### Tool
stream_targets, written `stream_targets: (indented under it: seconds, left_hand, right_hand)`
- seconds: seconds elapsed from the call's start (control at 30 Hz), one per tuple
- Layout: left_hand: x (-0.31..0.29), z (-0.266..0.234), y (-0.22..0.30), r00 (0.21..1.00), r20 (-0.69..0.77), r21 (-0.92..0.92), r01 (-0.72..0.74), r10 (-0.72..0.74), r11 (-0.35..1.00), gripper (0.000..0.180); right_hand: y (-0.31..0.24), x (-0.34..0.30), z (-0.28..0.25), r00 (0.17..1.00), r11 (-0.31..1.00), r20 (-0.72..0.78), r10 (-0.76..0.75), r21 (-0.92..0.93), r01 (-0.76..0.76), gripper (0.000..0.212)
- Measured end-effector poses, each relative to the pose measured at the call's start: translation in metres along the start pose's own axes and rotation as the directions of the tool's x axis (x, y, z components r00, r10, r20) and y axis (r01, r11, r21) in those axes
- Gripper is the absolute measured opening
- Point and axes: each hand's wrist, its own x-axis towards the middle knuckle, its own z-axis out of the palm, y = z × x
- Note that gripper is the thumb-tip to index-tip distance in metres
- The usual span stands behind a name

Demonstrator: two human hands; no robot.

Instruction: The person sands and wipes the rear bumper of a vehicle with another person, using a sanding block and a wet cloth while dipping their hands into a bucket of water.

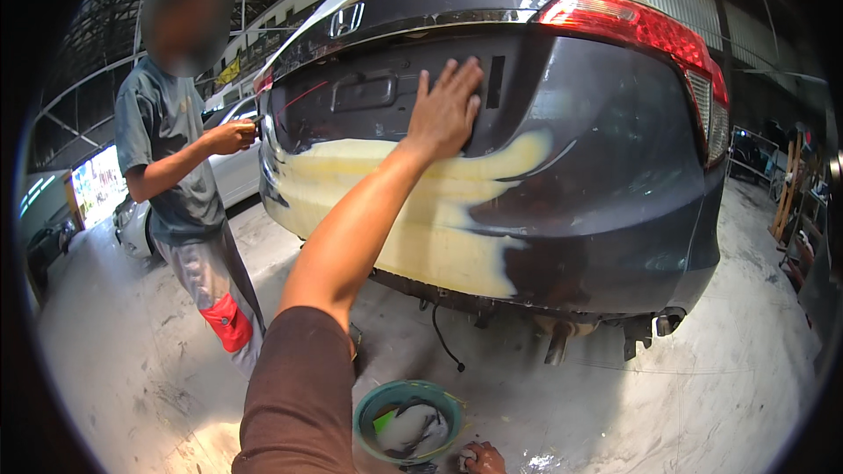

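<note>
My left hand (446, 112) lies with fingers spread on the dark tailgate (386, 57) of a car, beside a narrow black strip (495, 82). Its arm, in a brown sleeve (297, 395), crosses the view from below. Beneath that hand, a broad patch of pale yellow filler (439, 228) covers much of the dark rear bumper (606, 211). Low in the view, my right hand (485, 458) is curled closed around something small and pale, too hidden to name. Just left of it stands a teal basin (362, 417) with grey and whitish material and a bright green piece inside.
To the left, another person (180, 145) in a grey shirt stands at the car's far corner, one hand (233, 136) raised towards it. A loose black cable (446, 347) and a tailpipe (558, 347) hang under the bumper. Racks and wooden pieces (788, 180) stand right.
</note>
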Motion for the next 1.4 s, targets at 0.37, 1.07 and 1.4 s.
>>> stream_targets:
  seconds: [0.37, 1.07, 1.4]
  left_hand:
    - [0.033, 0.007, -0.062, 0.920, -0.202, 0.329, 0.388, -0.337, 0.861, 0.048]
    - [-0.034, 0.004, -0.030, 0.937, 0.035, -0.071, 0.350, -0.349, 0.934, 0.058]
    - [-0.031, -0.001, -0.027, 0.938, 0.108, -0.109, 0.339, -0.328, 0.934, 0.059]
  right_hand:
    - [-0.021, 0.019, -0.026, 0.988, 0.994, -0.136, 0.074, 0.084, -0.063, 0.020]
    - [-0.040, 0.002, -0.006, 0.984, 0.987, 0.172, 0.040, -0.160, -0.012, 0.027]
    - [-0.032, -0.012, -0.001, 0.978, 0.980, 0.062, 0.199, -0.033, -0.197, 0.027]
